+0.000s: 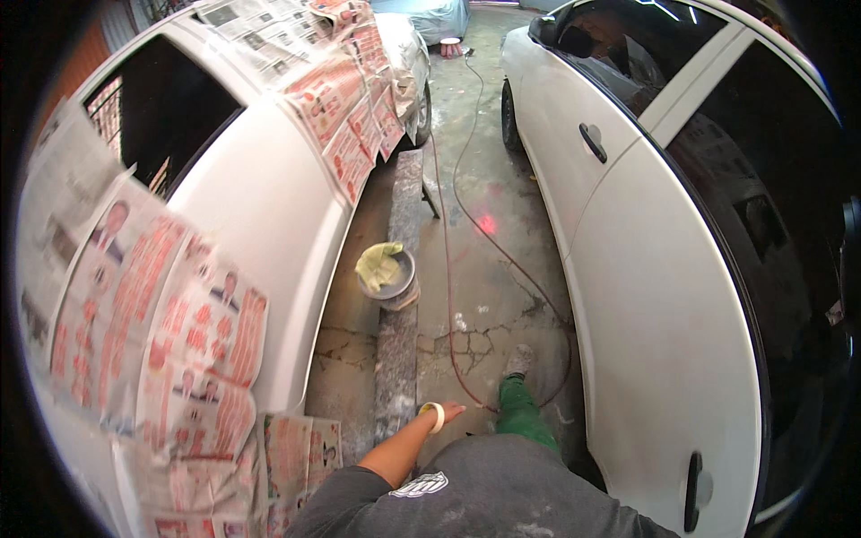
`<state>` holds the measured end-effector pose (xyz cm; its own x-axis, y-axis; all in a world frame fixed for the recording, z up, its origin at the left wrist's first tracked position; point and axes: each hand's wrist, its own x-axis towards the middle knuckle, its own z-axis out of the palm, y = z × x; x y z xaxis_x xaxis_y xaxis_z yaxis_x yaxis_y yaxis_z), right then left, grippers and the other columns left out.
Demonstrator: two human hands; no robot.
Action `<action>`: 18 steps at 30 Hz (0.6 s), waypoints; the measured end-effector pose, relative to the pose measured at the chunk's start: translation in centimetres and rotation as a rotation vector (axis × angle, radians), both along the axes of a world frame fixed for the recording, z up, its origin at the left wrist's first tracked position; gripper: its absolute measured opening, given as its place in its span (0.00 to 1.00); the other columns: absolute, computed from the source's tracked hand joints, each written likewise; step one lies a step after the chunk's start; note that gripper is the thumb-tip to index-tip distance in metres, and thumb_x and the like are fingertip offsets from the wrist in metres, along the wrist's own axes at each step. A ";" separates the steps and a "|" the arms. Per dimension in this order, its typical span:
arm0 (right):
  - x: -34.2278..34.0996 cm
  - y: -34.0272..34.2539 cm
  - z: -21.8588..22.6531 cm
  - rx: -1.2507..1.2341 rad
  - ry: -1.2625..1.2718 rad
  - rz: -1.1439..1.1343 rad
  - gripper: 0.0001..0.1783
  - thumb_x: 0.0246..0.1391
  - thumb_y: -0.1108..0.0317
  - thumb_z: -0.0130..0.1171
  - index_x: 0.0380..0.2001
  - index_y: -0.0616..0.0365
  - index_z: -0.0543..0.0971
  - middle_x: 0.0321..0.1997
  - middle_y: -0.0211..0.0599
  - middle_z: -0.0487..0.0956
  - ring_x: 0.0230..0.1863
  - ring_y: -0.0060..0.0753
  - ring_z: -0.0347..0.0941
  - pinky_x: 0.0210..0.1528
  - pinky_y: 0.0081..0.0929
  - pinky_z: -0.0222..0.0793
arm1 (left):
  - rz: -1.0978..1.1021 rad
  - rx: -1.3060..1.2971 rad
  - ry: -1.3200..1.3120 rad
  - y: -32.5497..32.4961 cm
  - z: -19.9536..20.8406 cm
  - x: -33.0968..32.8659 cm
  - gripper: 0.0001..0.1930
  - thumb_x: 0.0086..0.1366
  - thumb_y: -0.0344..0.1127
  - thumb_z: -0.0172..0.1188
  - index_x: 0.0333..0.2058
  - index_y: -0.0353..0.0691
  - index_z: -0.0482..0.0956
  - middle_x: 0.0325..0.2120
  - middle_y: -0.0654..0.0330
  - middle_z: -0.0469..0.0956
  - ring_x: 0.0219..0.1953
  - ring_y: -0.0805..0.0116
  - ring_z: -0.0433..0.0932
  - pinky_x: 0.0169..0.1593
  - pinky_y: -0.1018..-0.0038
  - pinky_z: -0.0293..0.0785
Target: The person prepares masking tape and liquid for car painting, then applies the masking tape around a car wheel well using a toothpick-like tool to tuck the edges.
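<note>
My left hand hangs low beside the plank bench, its fingers loosely stretched out, with no object showing in it. A cream ring like a roll of masking tape sits around that wrist. My right hand is out of sight. Ahead on the long, paint-smeared plank bench stands a round bucket, with a pale yellow cloth draped over its rim.
A white car on the left is partly covered with newspaper sheets. Another white car stands close on the right. A reddish hose loops across the cracked floor by my foot. Farther off is a covered vehicle.
</note>
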<state>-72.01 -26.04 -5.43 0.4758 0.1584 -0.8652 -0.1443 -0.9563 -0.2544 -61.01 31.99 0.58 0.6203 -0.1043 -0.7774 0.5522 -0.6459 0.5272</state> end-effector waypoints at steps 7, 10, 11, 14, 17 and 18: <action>34.0 8.6 -0.1 0.203 -0.133 -0.276 0.17 0.58 0.58 0.53 0.43 0.57 0.80 0.48 0.40 0.78 0.44 0.34 0.73 0.47 0.31 0.69 | 0.002 -0.179 -0.002 -1.4 5.7 28.0 0.32 0.65 0.60 0.50 0.53 0.35 0.72 0.53 0.48 0.73 0.54 0.53 0.73 0.57 0.62 0.66; 53.7 17.9 4.3 0.648 -0.046 -0.917 0.16 0.61 0.63 0.47 0.22 0.60 0.72 0.25 0.39 0.76 0.23 0.31 0.71 0.20 0.31 0.67 | -0.139 -0.176 -0.134 1.2 7.5 37.8 0.30 0.65 0.58 0.51 0.51 0.34 0.74 0.50 0.48 0.75 0.53 0.54 0.73 0.56 0.65 0.67; 59.9 21.7 6.2 0.758 -0.125 -1.079 0.10 0.60 0.64 0.50 0.27 0.58 0.71 0.26 0.34 0.74 0.23 0.28 0.71 0.21 0.29 0.67 | -0.118 -0.202 -0.137 1.3 8.7 40.5 0.30 0.65 0.57 0.51 0.51 0.34 0.74 0.50 0.48 0.75 0.54 0.54 0.73 0.57 0.66 0.67; 79.1 31.9 13.8 0.904 -0.338 -0.740 0.07 0.61 0.65 0.51 0.37 0.57 0.70 0.26 0.33 0.74 0.24 0.27 0.71 0.24 0.26 0.67 | 0.103 -0.317 -0.112 3.8 12.5 50.3 0.29 0.67 0.54 0.51 0.53 0.33 0.72 0.51 0.50 0.75 0.53 0.59 0.72 0.56 0.68 0.67; 93.4 43.2 23.1 1.133 -0.303 -0.642 0.06 0.62 0.66 0.52 0.37 0.57 0.70 0.31 0.31 0.75 0.29 0.24 0.72 0.31 0.24 0.69 | 0.125 -0.289 -0.163 8.6 12.9 59.4 0.29 0.66 0.55 0.52 0.52 0.33 0.72 0.50 0.49 0.75 0.53 0.58 0.73 0.55 0.67 0.68; 96.4 46.3 25.7 1.165 -0.293 -0.633 0.06 0.62 0.66 0.52 0.37 0.57 0.71 0.32 0.31 0.76 0.30 0.25 0.72 0.32 0.25 0.69 | 0.072 -0.250 -0.238 10.6 11.8 62.2 0.29 0.66 0.55 0.53 0.52 0.33 0.73 0.50 0.48 0.76 0.52 0.57 0.74 0.54 0.67 0.69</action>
<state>24.35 20.30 20.29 0.8811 0.4102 -0.2354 -0.2764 0.0426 -0.9601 1.20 42.59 12.38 0.7937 -0.2225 -0.5662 0.4342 -0.4447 0.7834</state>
